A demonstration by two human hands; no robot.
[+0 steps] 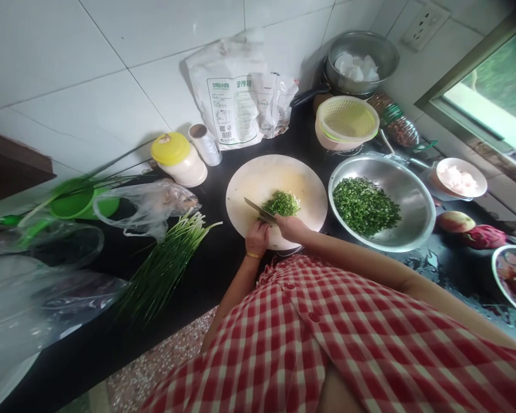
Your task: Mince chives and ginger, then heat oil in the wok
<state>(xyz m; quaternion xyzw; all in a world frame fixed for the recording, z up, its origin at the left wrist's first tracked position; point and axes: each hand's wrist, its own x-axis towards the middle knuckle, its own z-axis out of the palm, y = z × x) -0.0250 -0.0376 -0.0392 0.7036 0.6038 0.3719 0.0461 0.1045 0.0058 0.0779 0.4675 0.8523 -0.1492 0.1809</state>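
My right hand point(291, 228) is wrapped round the handle of a kitchen knife point(254, 206), whose blade points up and left over the round cutting board point(245, 178). Close beside the blade, near the board's front edge, my left hand point(257, 237) has its fingers curled in; what they hold, if anything, is hidden. A small heap of chopped green chives point(280, 203) lies on the board just past the knife. To the right, a steel bowl point(415, 212) contains many more chopped greens point(363, 206). Left of the board rests a bunch of long uncut chives point(165, 267).
Behind the board stand a yellow-lidded jar point(178, 160), a cling-film roll point(205, 144) and a flour bag point(227, 97). A yellow colander point(347, 123) sits at back right. Plastic bags point(47, 304) cover the far left. Fruit, including a dragon fruit point(485, 236), lies right of the steel bowl.
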